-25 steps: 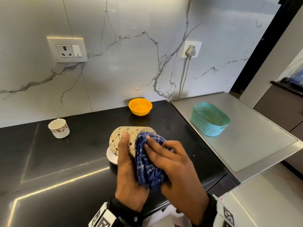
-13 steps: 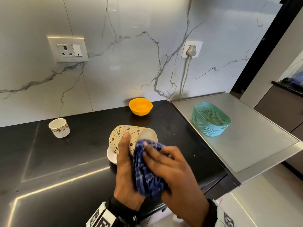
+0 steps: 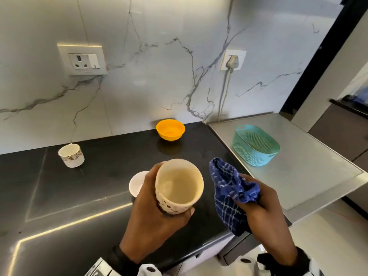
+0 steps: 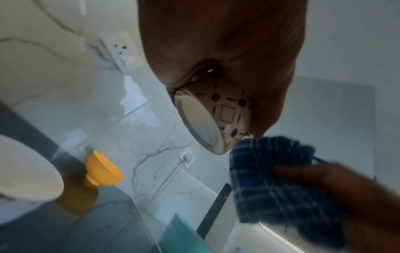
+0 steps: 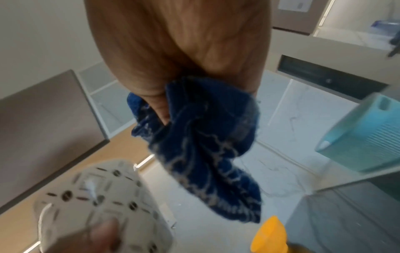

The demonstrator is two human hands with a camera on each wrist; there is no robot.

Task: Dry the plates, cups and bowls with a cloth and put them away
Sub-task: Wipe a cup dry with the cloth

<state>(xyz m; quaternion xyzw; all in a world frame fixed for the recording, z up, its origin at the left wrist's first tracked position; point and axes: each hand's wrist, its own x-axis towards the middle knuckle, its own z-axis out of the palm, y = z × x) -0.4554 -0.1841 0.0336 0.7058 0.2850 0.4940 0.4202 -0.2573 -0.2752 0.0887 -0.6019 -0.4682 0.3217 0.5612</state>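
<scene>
Patterned cup and blue cloth held apart over the black worktop [image 3: 83, 198]

Frame centre: left hand [image 3: 159, 212] clasps the patterned cup [image 3: 178, 186]; to its right, right hand [image 3: 264, 214] clutches the bunched blue cloth [image 3: 229, 192]

Black surface [image 3: 83, 188] against marble wall [image 3: 151, 76]. Wall fittings: socket with switch [image 3: 82, 60] at left, plug [image 3: 232, 61] with cord hanging down at right. Steel panel [image 3: 310, 176] adjoining at right.
</scene>
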